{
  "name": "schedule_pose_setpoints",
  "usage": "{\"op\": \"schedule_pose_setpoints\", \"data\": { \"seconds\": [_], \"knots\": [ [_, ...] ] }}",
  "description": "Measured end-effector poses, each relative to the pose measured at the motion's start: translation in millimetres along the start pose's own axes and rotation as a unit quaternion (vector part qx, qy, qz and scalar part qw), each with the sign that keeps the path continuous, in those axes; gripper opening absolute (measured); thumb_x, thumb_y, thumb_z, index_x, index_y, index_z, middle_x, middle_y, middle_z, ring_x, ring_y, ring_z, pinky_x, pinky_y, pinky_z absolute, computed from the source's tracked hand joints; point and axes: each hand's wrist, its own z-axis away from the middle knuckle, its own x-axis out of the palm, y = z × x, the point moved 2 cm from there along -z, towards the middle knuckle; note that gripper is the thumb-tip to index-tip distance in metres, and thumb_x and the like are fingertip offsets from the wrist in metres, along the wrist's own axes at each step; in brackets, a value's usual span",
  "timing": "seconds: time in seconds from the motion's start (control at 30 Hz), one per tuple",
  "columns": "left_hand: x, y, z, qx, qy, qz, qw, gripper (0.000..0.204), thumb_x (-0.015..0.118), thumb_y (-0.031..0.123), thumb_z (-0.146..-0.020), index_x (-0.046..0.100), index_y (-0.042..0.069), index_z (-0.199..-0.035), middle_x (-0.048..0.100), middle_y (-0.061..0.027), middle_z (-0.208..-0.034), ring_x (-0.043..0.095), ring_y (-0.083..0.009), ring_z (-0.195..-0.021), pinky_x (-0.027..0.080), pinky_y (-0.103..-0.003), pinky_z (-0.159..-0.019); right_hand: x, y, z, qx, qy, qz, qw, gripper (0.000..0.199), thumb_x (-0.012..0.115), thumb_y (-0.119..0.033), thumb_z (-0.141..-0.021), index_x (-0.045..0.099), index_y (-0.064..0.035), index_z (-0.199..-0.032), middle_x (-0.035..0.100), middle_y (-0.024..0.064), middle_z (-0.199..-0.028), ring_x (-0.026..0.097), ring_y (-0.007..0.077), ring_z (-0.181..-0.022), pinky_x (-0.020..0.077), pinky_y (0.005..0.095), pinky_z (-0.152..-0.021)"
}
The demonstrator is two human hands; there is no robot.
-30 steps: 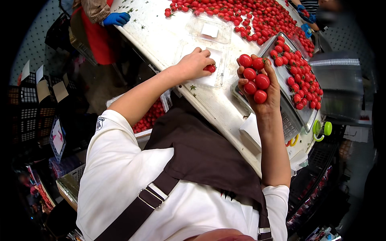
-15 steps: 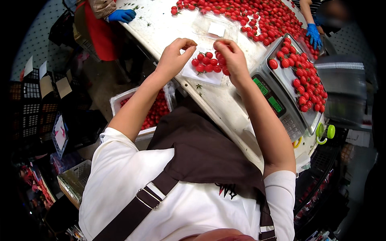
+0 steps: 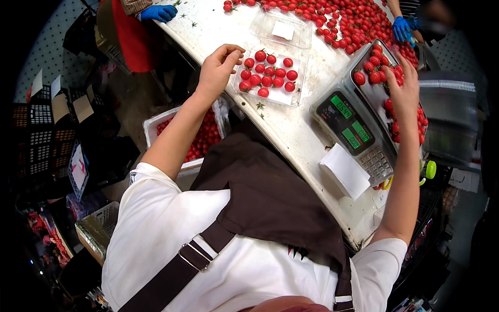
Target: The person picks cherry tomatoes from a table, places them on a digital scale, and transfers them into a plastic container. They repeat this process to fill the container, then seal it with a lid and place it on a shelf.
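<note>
A clear plastic tray (image 3: 297,94) holding several cherry tomatoes (image 3: 267,73) lies on the white table (image 3: 291,135). My left hand (image 3: 218,65) hovers at the tray's left rim, fingers loosely curled and apart, nothing in them. My right hand (image 3: 403,88) reaches far right over the pan of a weighing scale (image 3: 347,124), fingers spread on the loose tomatoes (image 3: 375,73) lying there. Whether it grips any is hidden by the back of the hand.
An empty clear tray (image 3: 283,28) lies beyond the filled one. A big pile of tomatoes (image 3: 348,15) covers the table's far end. Co-workers' blue-gloved hands (image 3: 158,11) (image 3: 401,28) work there. A white crate of tomatoes (image 3: 200,138) stands below the table; white paper (image 3: 345,171) lies by the scale.
My right hand tipped its handful of tomatoes into the clear tray, then swung right to the scale pan. My left hand stayed at the tray's left edge.
</note>
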Motion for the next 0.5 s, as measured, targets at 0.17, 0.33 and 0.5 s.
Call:
{"op": "schedule_pose_setpoints", "data": {
  "seconds": [0.17,0.33,0.5],
  "knots": [
    [4.9,10.7,-1.8,0.017,0.009,0.007,1.000,0.025,0.054,0.022,-0.102,0.066,0.004,-0.115,0.068,-0.0042,-0.105,0.062,-0.0113,-0.093,0.048,-0.026,-0.078,16.2,94.0,32.2,0.143,-0.146,0.128,0.971,0.072,0.059,-0.062,-0.090,0.048,-0.0199,-0.148,0.044,0.0199,-0.151,0.041,0.0383,-0.139,0.0335,0.0503,-0.113],
    [10.0,25.6,1.8,0.021,0.004,-0.001,1.000,0.024,0.054,0.020,-0.101,0.065,0.004,-0.115,0.068,-0.0047,-0.105,0.062,-0.0111,-0.093,0.048,-0.026,-0.078,22.1,44.6,41.3,0.090,-0.152,0.162,0.971,0.068,0.065,-0.051,-0.089,0.046,-0.0221,-0.148,0.039,0.0182,-0.155,0.038,0.0403,-0.140,0.0364,0.0603,-0.108],
    [16.3,36.1,2.8,0.034,-0.010,-0.019,0.999,0.023,0.053,0.018,-0.101,0.065,0.004,-0.114,0.068,-0.0054,-0.105,0.063,-0.0115,-0.093,0.048,-0.026,-0.078,-8.4,27.5,63.2,0.009,-0.121,0.162,0.979,0.057,0.072,-0.033,-0.086,0.056,-0.0156,-0.138,0.052,0.0185,-0.137,0.051,0.0391,-0.123,0.0463,0.0485,-0.100]
  ]
}}
